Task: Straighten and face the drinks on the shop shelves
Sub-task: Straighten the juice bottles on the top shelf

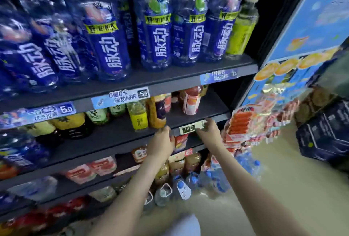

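Blue bottles (111, 46) stand in a crowded row on the shelf high above and left of the white price tag (189, 129), most with their labels facing out. Lower, on the tag's own shelf and to its left, a yellow-label bottle (138, 116) stands upright beside an orange bottle (157, 111), both near the front. The left hand (162, 145) reaches the shelf lip (113, 142) just left of the tag, fingers together under the orange bottle's base; blur hides whether they grip anything. The right hand (207, 130) pinches the tag's right end between curled fingers and thumb. A red-and-white bottle (191, 101) stands behind and above the tag, a green bottle (241, 27) far above it to the right, and snack packets (243, 122) hang right of it.
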A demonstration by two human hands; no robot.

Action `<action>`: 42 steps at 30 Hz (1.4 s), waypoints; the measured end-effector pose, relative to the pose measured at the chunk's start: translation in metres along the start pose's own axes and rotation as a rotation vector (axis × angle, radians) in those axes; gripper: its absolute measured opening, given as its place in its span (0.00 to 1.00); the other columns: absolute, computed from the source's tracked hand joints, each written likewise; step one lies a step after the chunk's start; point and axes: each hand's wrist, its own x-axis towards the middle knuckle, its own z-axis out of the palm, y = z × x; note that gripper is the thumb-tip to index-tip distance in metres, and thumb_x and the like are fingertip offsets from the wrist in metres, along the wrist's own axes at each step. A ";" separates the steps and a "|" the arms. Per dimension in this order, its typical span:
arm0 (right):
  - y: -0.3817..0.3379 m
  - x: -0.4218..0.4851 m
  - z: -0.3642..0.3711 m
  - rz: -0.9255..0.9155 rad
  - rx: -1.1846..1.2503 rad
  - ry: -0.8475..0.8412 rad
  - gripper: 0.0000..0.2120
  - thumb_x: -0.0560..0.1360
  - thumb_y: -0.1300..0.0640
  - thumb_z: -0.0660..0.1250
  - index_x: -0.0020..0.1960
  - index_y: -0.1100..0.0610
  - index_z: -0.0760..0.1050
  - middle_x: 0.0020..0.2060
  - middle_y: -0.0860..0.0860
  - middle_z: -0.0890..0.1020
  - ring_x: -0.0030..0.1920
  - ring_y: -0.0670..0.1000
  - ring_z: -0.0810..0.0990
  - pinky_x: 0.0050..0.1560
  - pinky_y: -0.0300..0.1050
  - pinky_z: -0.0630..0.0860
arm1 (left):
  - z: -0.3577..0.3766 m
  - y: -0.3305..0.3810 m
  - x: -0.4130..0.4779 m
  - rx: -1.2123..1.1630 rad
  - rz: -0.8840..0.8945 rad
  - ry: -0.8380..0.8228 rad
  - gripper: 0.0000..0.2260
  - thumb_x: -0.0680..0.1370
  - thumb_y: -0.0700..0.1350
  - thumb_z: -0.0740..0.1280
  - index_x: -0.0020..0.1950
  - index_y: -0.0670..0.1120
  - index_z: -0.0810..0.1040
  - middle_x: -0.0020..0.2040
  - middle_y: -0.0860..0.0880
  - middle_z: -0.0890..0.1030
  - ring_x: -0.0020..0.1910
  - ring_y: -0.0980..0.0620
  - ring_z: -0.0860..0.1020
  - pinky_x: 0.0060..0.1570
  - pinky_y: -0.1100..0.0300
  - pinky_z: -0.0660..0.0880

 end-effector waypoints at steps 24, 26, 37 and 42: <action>-0.015 -0.019 -0.040 -0.324 0.159 -0.521 0.24 0.62 0.62 0.79 0.55 0.57 0.76 0.47 0.48 0.84 0.46 0.44 0.83 0.50 0.42 0.79 | 0.021 0.039 -0.049 -0.622 -0.083 0.001 0.26 0.67 0.47 0.77 0.61 0.54 0.70 0.56 0.55 0.79 0.57 0.56 0.77 0.54 0.60 0.75; -0.028 -0.045 -0.046 -0.328 0.205 -0.653 0.24 0.63 0.64 0.79 0.56 0.59 0.76 0.48 0.50 0.84 0.48 0.47 0.83 0.52 0.44 0.79 | 0.010 0.044 -0.082 -0.703 -0.169 0.111 0.28 0.65 0.44 0.78 0.60 0.53 0.68 0.54 0.56 0.79 0.55 0.57 0.77 0.50 0.66 0.74; -0.129 -0.201 0.038 -0.445 0.321 -0.874 0.36 0.54 0.47 0.82 0.52 0.41 0.62 0.53 0.47 0.79 0.52 0.43 0.80 0.51 0.44 0.78 | -0.079 -0.008 -0.227 -0.427 -0.464 0.718 0.24 0.61 0.56 0.72 0.52 0.53 0.67 0.48 0.54 0.77 0.48 0.51 0.77 0.42 0.50 0.77; -0.198 -0.266 0.084 -0.544 0.330 -0.924 0.29 0.61 0.56 0.80 0.59 0.51 0.72 0.49 0.45 0.83 0.47 0.42 0.82 0.46 0.39 0.78 | -0.160 -0.075 -0.296 -0.387 -0.336 0.618 0.24 0.66 0.57 0.74 0.58 0.56 0.68 0.54 0.57 0.76 0.54 0.58 0.76 0.47 0.64 0.73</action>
